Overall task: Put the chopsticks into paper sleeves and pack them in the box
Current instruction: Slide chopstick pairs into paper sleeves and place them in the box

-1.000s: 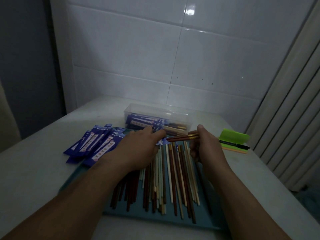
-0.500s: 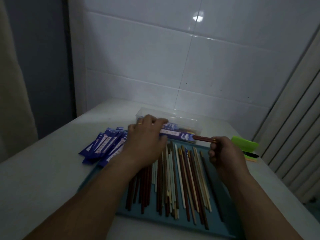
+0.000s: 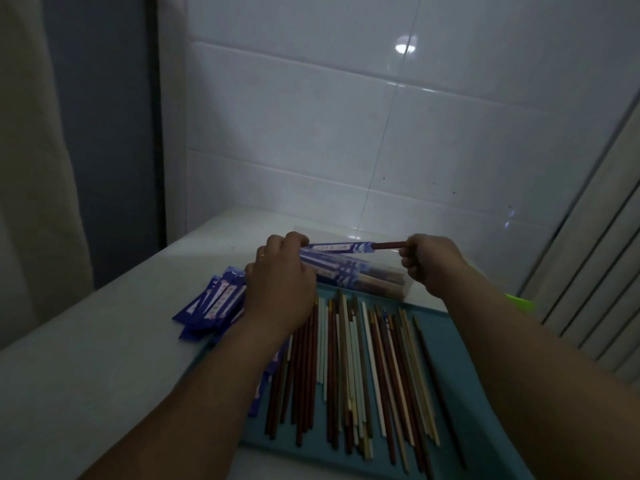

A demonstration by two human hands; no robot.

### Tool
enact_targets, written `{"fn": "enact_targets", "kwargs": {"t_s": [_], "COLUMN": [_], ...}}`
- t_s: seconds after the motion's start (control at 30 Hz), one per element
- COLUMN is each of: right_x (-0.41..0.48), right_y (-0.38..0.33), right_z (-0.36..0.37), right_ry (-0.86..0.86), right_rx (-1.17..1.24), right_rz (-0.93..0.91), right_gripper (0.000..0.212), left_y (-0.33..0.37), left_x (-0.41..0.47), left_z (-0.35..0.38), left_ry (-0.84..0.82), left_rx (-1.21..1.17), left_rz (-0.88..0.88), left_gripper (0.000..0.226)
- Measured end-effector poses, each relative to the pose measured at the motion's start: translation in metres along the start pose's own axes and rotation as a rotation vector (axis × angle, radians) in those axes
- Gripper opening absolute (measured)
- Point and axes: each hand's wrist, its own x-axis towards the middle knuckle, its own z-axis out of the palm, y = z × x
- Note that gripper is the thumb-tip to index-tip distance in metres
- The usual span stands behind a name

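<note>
L grip (image 3: 282, 275) is curling round the blue sleeve (image 3: 337, 247), R grip (image 3: 433, 263) is pinching the red chopsticks (image 3: 388, 244) sticking out its end, just over the clear box (image 3: 401, 284).

A pale table (image 3: 104, 375) is seen set against a tiled wall. A teal tray (image 3: 460, 358) is laid flat on it, toward the near edge. A loose pile of blue paper sleeves (image 3: 214, 303) is spread just left of the tray (a few overlap its left edge). A clear plastic box (image 3: 388, 284) is placed just behind the tray. A green object (image 3: 519, 301) is glimpsed beyond the tray's far right corner.
</note>
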Motion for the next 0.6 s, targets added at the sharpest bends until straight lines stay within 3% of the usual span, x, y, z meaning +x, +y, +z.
{"fn": "enact_targets", "kwargs": {"t_s": [0.1,0.23,0.37,0.43,0.6], "right_x": [0.003,0.015,0.024,0.022,0.005], "right_y": [-0.003,-0.002,0.005,0.010,0.029], "right_z": [0.006,0.002,0.007,0.008,-0.005], "right_ry": [-0.084,-0.070,-0.046,0.005,0.159], "right_rx": [-0.310,-0.698,-1.017,-1.039,-0.785], "right_rz": [-0.033,-0.252,-0.346,-0.417,-0.538], "right_gripper": [0.019,0.020,0.029,0.028,0.013], "left_y": [0.000,0.003,0.000,0.001,0.001], "left_x": [-0.001,-0.002,-0.002,-0.002,-0.004], "left_z": [0.001,0.004,0.003,0.004,0.008], "left_ry": [-0.006,0.000,-0.011,-0.027,-0.117], "left_rx": [-0.012,-0.037,-0.013,0.011,0.100], "left_rz": [0.012,0.040,0.054,0.062,0.084], "left_gripper": [0.035,0.035,0.035,0.034,0.021]}}
